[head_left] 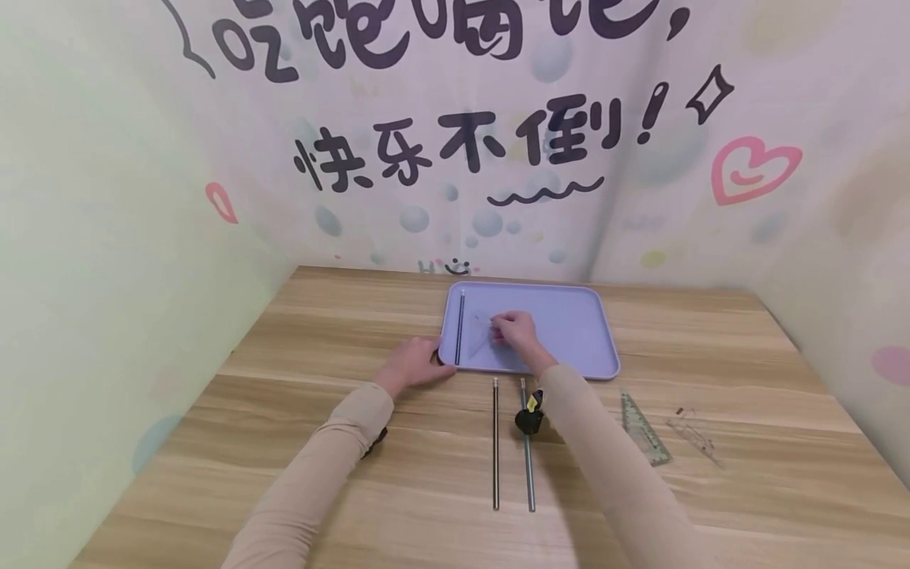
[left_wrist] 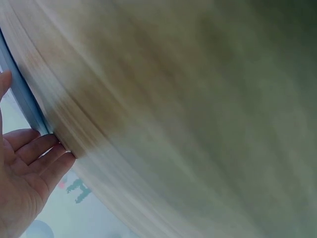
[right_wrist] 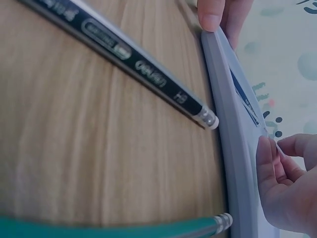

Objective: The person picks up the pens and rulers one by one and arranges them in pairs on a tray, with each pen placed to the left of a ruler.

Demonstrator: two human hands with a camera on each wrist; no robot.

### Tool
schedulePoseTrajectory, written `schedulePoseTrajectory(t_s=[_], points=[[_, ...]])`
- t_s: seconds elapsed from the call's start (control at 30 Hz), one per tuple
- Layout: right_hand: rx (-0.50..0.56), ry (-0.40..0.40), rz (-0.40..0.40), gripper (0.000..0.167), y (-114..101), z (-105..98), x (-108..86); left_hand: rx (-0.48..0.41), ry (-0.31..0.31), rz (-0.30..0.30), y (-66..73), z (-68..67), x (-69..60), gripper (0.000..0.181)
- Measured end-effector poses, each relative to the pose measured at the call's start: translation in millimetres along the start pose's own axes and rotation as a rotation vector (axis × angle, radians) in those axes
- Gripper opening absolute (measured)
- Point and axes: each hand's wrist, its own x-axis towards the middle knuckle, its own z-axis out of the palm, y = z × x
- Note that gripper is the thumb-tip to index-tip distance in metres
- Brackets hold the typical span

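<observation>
A lilac tray (head_left: 562, 332) lies at the back of the table. My left hand (head_left: 412, 363) grips its front left corner, thumb at the front and fingers along the left side; the left wrist view shows those fingers (left_wrist: 42, 153) at the tray edge. Over the tray's left half, my right hand (head_left: 515, 330) pinches a clear set square (head_left: 479, 336), partly hidden by the fingers. A dark striped pencil (head_left: 460, 328) lies in the tray along its left side. In the right wrist view my right hand (right_wrist: 290, 183) has thumb and fingertips together.
In front of the tray lie a black pencil (head_left: 495, 442) and a blue-green pencil (head_left: 529, 474), side by side. Right of my right forearm are a greenish set square (head_left: 643, 431) and a clear set square (head_left: 693, 435). A printed cloth wall (head_left: 398, 237) stands behind the table.
</observation>
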Motion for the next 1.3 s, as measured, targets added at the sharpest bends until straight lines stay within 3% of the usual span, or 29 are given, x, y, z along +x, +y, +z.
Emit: schedulePoseTrajectory(t_s=[0.33, 0.5, 0.73, 1.3], points=[[0.064, 0.053, -0.031, 0.023, 2.2, 3.0, 4.0, -0.024, -0.004, 0.011, -0.7, -0.2, 1.4, 0.044], [0.07, 0.063, -0.036, 0.022, 1.4, 3.2, 4.1, -0.059, 0.025, 0.059, -6.6, 3.1, 1.7, 0.045], [0.018, 0.069, -0.076, 0.02, -2.1, 1.0, 3.7, 0.001, 0.005, 0.003, 0.8, -0.5, 0.4, 0.038], [-0.072, 0.092, -0.039, 0.018, -6.0, 2.0, 3.0, 0.02, -0.01, -0.012, 1.2, -1.3, 0.5, 0.045]])
